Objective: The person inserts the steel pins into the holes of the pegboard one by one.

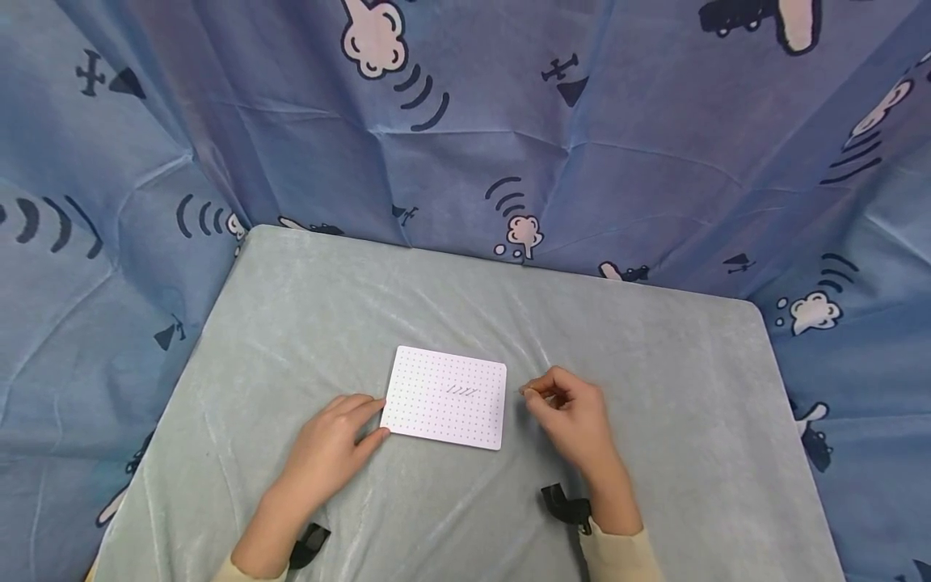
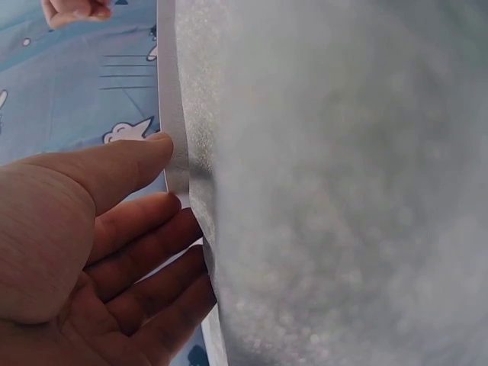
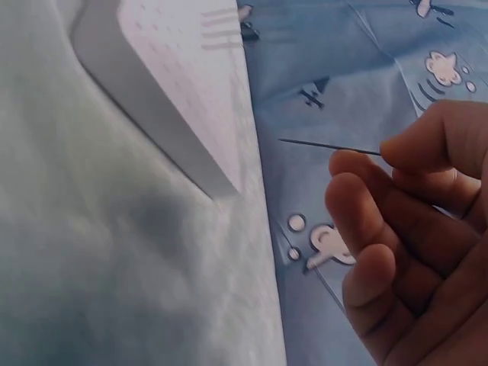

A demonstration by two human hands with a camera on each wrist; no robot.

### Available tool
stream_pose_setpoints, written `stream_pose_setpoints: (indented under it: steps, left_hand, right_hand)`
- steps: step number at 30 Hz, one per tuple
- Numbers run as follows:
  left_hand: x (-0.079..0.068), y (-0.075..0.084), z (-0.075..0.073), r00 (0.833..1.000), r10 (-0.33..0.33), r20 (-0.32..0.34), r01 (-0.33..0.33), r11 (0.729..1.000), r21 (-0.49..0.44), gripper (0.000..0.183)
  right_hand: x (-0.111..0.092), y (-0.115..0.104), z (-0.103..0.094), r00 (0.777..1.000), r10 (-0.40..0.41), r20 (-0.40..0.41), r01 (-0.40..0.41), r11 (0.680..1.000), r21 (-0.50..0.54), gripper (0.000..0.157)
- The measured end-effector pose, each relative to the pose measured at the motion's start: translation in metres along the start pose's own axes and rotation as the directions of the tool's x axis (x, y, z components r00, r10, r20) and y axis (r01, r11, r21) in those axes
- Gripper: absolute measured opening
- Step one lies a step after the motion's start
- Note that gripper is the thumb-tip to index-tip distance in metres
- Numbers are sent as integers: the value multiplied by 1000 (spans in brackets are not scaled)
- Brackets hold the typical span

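At the board's [image 1: 442,411] three o'clock, the right hand [image 1: 575,414] pinches a needle [image 3: 328,146]; the uncurled left hand [image 1: 330,440] touches the eight-o'clock edge.

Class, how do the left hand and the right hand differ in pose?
The left hand touches the white board; the right hand is apart from it. The left hand's fingers are fairly straight; the right hand pinches a thin pin. Both emerge from pale sleeves.
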State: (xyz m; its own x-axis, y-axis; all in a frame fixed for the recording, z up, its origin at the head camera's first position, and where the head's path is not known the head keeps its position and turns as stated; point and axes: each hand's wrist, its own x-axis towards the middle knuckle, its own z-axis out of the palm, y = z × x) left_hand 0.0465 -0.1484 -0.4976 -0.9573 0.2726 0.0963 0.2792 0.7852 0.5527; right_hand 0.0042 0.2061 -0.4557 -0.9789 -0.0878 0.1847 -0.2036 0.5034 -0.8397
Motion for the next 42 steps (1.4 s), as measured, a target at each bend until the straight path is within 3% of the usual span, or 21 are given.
stream_pose_setpoints:
  steps: [7,16,23,42]
  left_hand:
    - [0,-1,1,1000,3,6,-3,1000,2,44]
    - [0,-1,1,1000,10,9,-10,1000,6,43]
    - [0,-1,0,1000,6,9,-6,1000,4,43]
    - [-1,-2,1,1000,12,-3,-12,1000,-1,44]
  right_hand:
    - [0,2,21,995,-34,89,35,999,-12,20]
    - [3,4,37,989,-70,129,76,996,-42,25]
    - [5,8,42,983,-118,140,126,991,-50,24]
    - [9,7,47,976,-125,177,140,987,-75,23]
